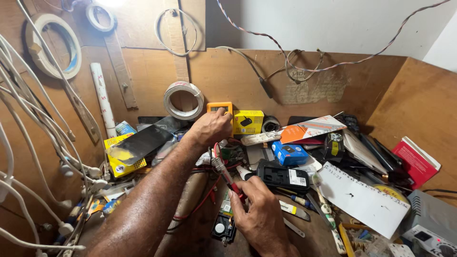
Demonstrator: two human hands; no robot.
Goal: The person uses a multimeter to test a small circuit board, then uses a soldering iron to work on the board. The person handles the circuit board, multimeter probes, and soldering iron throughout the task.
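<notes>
My left hand (211, 127) reaches to the back of the bench and rests on a yellow multimeter (220, 107) that leans against the wooden wall. My right hand (258, 212) is closed around a red test probe (224, 173), its tip angled up and left over a small green circuit board (232, 153). Red leads (202, 197) trail from the probe down across the bench. A small black device with a round white button (223, 227) lies just left of my right hand.
Clutter surrounds the hands: a yellow box (248, 122), a blue box (289, 153), a black adapter (283, 176), a white notepad (362, 196), a red book (415, 161), a grey instrument (431, 223). White cables (33, 143) hang at left. A wire coil (183, 99) hangs on the wall.
</notes>
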